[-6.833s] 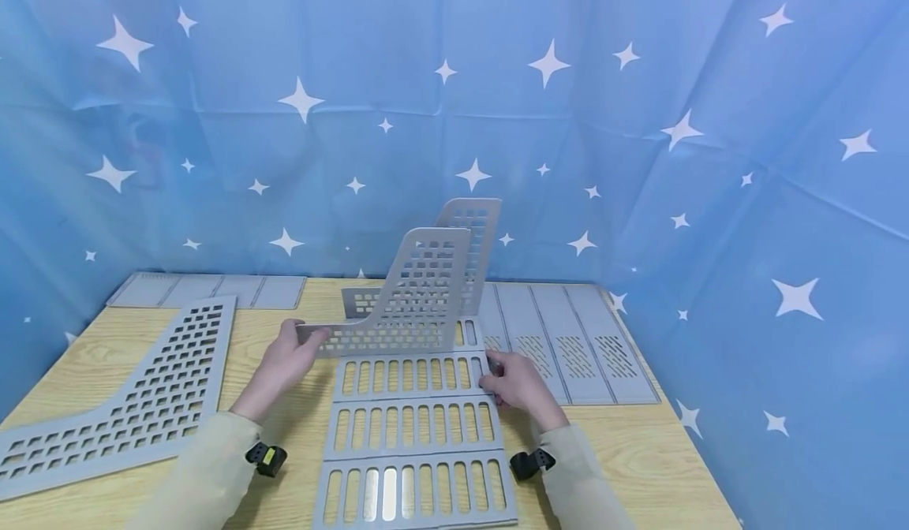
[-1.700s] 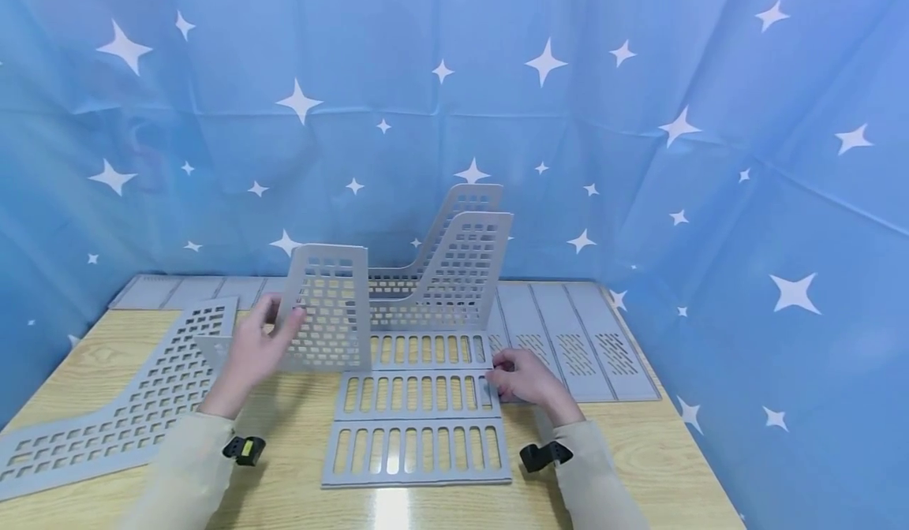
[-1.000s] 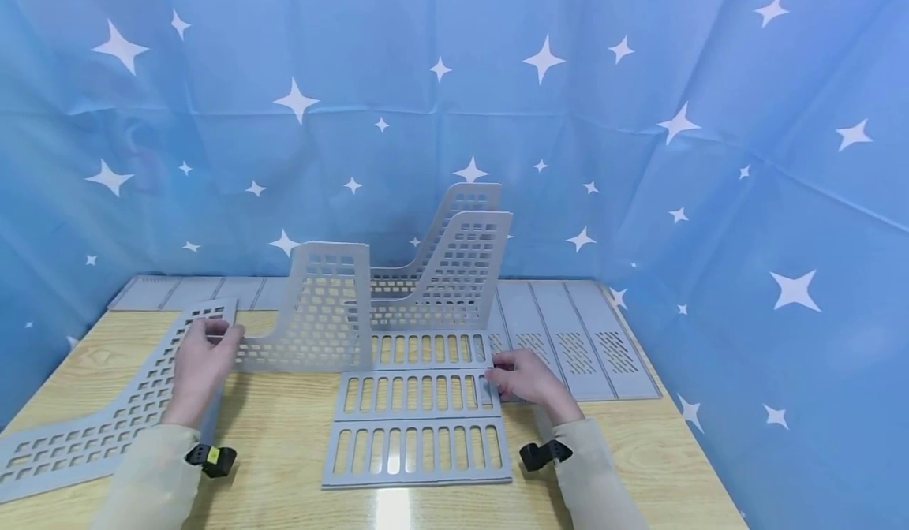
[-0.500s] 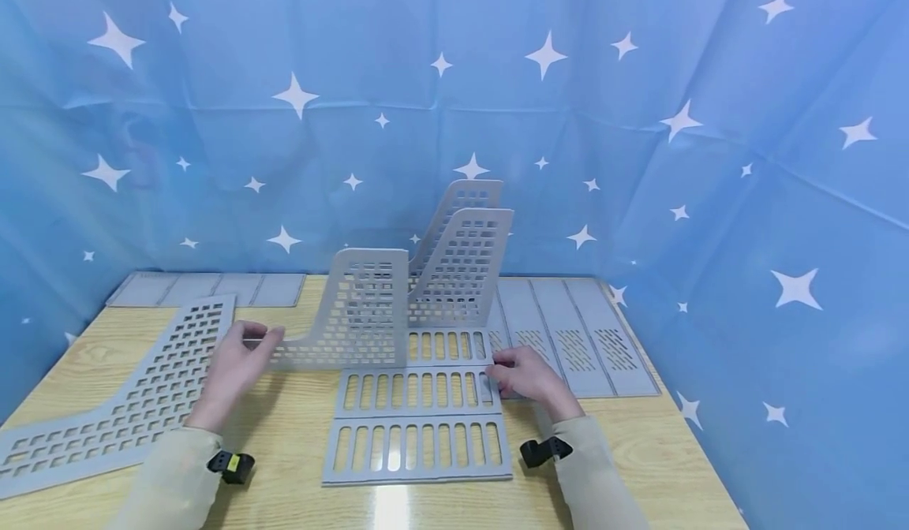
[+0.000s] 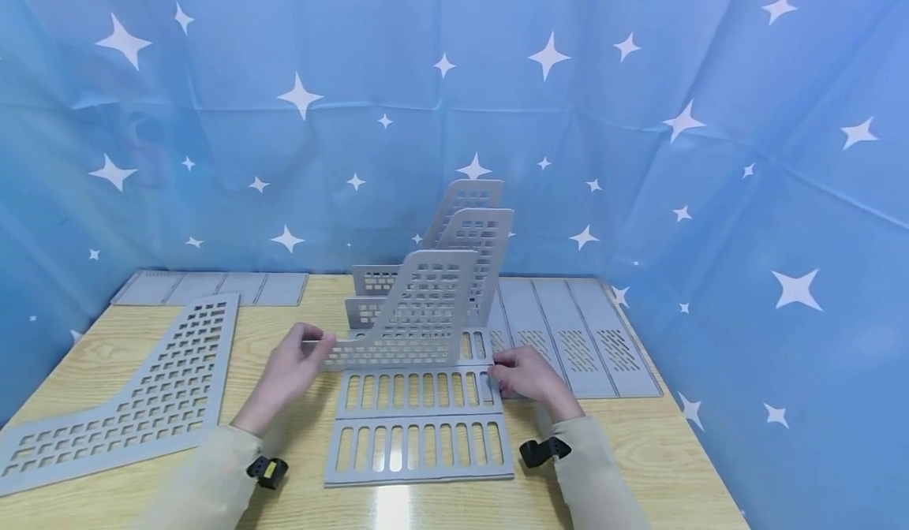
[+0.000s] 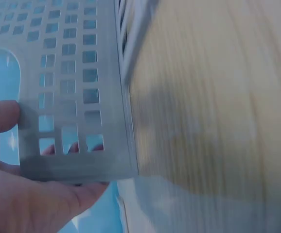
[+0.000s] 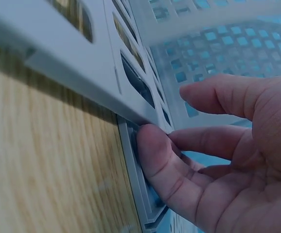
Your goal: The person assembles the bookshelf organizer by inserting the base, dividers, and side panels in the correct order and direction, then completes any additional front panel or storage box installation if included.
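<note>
My left hand (image 5: 287,368) pinches the low front end of a grey perforated side panel (image 5: 419,317) of a file rack, thumb on one face and fingers behind it. The panel stands upright over the slotted grey base panel (image 5: 419,451), its bottom edge along one of the base's joints. Behind it two matching side panels (image 5: 477,191) stand upright on the base, partly hidden. My right hand (image 5: 529,376) holds the base's right edge, a fingertip pressed against the rim in the right wrist view, while another digit is raised off the base (image 7: 96,82).
One more perforated side panel (image 5: 149,404) lies flat at the left of the wooden table (image 5: 660,467). A folded grey panel (image 5: 213,287) lies at the back left, and a larger one with slanted slots (image 5: 568,309) at the right. A blue star-patterned curtain (image 5: 454,80) hangs behind.
The side panel held 6.8 seconds ago now stands on the base. My left hand has brought another panel, regripped it by its low end and moved it rightward over the base.
</note>
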